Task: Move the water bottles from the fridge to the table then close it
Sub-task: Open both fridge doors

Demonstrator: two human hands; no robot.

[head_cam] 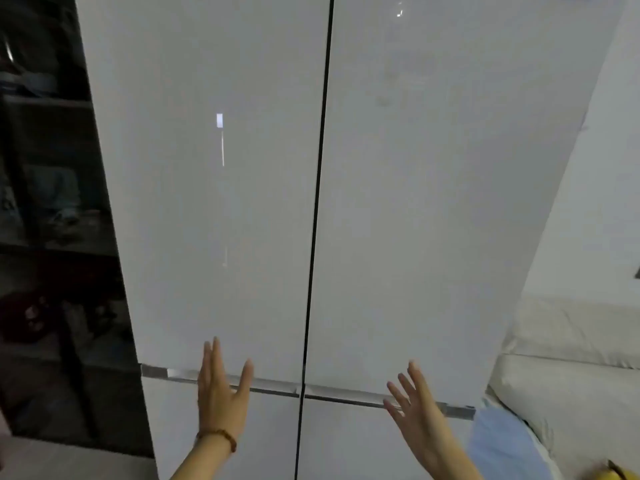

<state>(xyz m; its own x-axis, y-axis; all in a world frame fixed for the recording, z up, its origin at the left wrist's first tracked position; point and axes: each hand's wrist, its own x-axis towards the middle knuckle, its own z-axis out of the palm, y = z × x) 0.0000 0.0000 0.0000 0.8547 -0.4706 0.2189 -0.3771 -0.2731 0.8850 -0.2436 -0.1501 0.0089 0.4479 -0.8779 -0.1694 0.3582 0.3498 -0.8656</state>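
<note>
Up front, the left hand and right hand are spread wide and empty at the handle strip of the white fridge, both doors shut; no bottles show.

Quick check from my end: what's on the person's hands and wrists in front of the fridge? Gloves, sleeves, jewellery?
Both hands are bare, no gloves. The left hand has a bracelet of round brown beads at the wrist. The right hand shows no ring, and its wrist and forearm are bare, no watch or band. No sleeve shows on either forearm as far as the picture reaches.
</note>
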